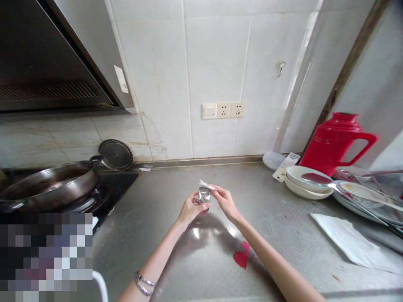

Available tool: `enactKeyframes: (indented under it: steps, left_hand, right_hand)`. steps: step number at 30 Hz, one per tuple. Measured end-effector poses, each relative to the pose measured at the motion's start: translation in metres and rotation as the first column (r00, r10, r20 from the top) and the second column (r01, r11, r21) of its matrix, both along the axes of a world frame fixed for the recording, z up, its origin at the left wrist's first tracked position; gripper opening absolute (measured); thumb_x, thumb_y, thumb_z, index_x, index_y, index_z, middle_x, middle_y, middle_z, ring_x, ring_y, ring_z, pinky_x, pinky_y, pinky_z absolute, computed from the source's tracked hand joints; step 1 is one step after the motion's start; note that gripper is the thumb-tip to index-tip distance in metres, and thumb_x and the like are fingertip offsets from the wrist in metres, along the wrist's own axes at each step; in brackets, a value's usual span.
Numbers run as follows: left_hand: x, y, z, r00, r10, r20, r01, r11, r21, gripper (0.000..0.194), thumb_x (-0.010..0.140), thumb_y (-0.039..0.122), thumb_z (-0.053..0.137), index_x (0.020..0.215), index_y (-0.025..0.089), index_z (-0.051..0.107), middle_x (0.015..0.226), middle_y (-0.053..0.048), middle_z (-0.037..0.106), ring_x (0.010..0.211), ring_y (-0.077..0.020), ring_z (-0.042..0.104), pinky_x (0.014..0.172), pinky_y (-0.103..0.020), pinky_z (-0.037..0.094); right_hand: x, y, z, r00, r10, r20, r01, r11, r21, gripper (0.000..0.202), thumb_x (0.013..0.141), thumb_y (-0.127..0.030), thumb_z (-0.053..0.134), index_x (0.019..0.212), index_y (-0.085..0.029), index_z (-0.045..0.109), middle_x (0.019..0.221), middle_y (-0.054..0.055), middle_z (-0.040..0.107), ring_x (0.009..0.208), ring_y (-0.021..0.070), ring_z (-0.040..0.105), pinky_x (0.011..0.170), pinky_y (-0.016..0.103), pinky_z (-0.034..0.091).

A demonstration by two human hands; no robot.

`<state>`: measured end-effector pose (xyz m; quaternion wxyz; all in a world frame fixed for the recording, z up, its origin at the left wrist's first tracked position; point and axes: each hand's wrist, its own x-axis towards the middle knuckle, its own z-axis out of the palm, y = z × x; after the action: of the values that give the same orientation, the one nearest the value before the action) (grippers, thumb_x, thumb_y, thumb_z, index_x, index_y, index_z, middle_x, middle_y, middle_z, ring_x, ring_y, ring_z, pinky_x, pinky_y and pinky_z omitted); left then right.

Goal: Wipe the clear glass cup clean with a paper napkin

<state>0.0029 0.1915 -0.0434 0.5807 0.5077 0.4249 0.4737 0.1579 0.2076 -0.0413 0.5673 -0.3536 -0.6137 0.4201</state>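
Over the middle of the steel counter [151,251], my left hand [190,210] is wrapped round a small shiny silver block-shaped thing [204,193] and keeps it upright. What it is exactly does not show. My right hand [225,202] pinches a folded white tissue or paper piece [206,185] at the top of the silver thing. Whether the white piece is part of it I cannot tell. A torn red scrap [242,254] lies on the counter below my right forearm.
At left a steel pan [50,191] sits on the black stove [121,184] under the range hood [47,54]. On the right stand a red thermos [329,144], stacked white bowls [302,193] and a plate of dishes with long utensils. A white paper sheet [349,239] lies nearer.
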Motion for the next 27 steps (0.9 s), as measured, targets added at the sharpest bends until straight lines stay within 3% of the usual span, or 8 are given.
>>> enactKeyframes:
  steps: [3,6,9,12,17,21,23,27]
  left_hand:
    - [-0.001,0.001,-0.001,1.000,-0.003,0.018,0.003,1.000,-0.009,0.067,0.055,0.042,0.084,0.109,0.013,0.057,0.080,-0.003,0.063,0.061,-0.0144,0.063,0.058,-0.032,0.056]
    - [-0.004,0.002,0.002,1.000,0.001,0.025,-0.001,1.000,-0.015,0.066,0.056,0.048,0.082,0.108,0.013,0.059,0.080,-0.005,0.065,0.058,-0.0151,0.063,0.057,-0.032,0.056]
    - [-0.006,0.002,0.005,0.999,-0.029,0.036,0.029,1.000,-0.005,0.062,0.060,0.051,0.078,0.106,0.013,0.062,0.083,-0.006,0.067,0.060,-0.0150,0.064,0.058,-0.030,0.056]
    - [-0.007,0.001,0.007,0.998,-0.049,0.037,0.050,0.999,-0.020,0.064,0.060,0.055,0.078,0.106,0.014,0.063,0.085,-0.007,0.067,0.060,-0.0147,0.063,0.056,-0.029,0.055]
    - [-0.011,0.003,0.007,0.992,-0.126,0.028,0.127,0.991,-0.031,0.071,0.061,0.063,0.072,0.111,0.013,0.062,0.091,-0.011,0.068,0.063,-0.0169,0.065,0.058,-0.028,0.054]
    - [-0.019,0.007,0.008,0.971,-0.234,-0.042,0.234,0.972,-0.006,0.075,0.060,0.065,0.071,0.112,0.012,0.060,0.087,-0.011,0.067,0.067,-0.0196,0.066,0.058,-0.029,0.053]
    - [-0.021,0.009,0.007,0.979,-0.161,-0.122,0.168,0.985,0.046,0.073,0.056,0.056,0.079,0.112,0.014,0.059,0.088,-0.010,0.067,0.069,-0.0185,0.065,0.058,-0.027,0.052]
    - [-0.015,0.008,0.002,0.987,-0.001,-0.161,0.039,0.972,0.230,0.083,0.052,0.036,0.087,0.124,0.019,0.049,0.110,-0.012,0.062,0.086,-0.0198,0.064,0.069,-0.026,0.051]
  right_hand:
    - [-0.004,0.000,-0.003,0.998,-0.006,-0.066,0.003,0.999,-0.048,0.041,0.084,-0.050,0.055,0.109,-0.022,0.070,0.121,0.009,0.066,0.114,0.0288,0.059,0.100,0.049,0.044]
    - [-0.004,-0.007,0.003,0.993,0.110,-0.032,-0.111,0.994,-0.017,0.044,0.083,-0.045,0.059,0.123,-0.025,0.061,0.137,0.008,0.053,0.128,0.0280,0.047,0.105,0.048,0.038]
    - [-0.001,-0.014,0.009,0.967,0.251,0.041,-0.252,0.967,0.041,0.065,0.075,-0.036,0.070,0.135,-0.031,0.047,0.150,0.006,0.036,0.135,0.0270,0.038,0.108,0.047,0.035]
    - [-0.003,-0.015,0.008,0.962,0.259,0.080,-0.265,0.961,0.079,0.081,0.066,-0.028,0.077,0.138,-0.033,0.041,0.153,0.006,0.028,0.136,0.0264,0.034,0.107,0.045,0.037]
    - [-0.007,-0.011,0.002,0.973,0.225,0.049,-0.228,0.970,0.081,0.075,0.065,-0.025,0.077,0.133,-0.027,0.046,0.135,0.009,0.051,0.115,0.0243,0.057,0.100,0.043,0.045]
    - [-0.003,-0.008,0.008,0.973,0.216,-0.077,-0.220,0.974,-0.049,0.072,0.063,-0.029,0.078,0.129,-0.025,0.049,0.116,0.008,0.065,0.100,0.0250,0.065,0.086,0.043,0.054]
    - [0.000,-0.008,0.011,0.972,0.197,-0.127,-0.211,0.972,-0.107,0.068,0.065,-0.031,0.077,0.127,-0.024,0.051,0.112,0.009,0.067,0.097,0.0258,0.067,0.083,0.043,0.056]
    - [0.000,-0.009,0.013,0.972,0.195,-0.128,-0.209,0.972,-0.105,0.056,0.069,-0.034,0.075,0.120,-0.022,0.058,0.115,0.008,0.067,0.103,0.0265,0.065,0.092,0.046,0.051]
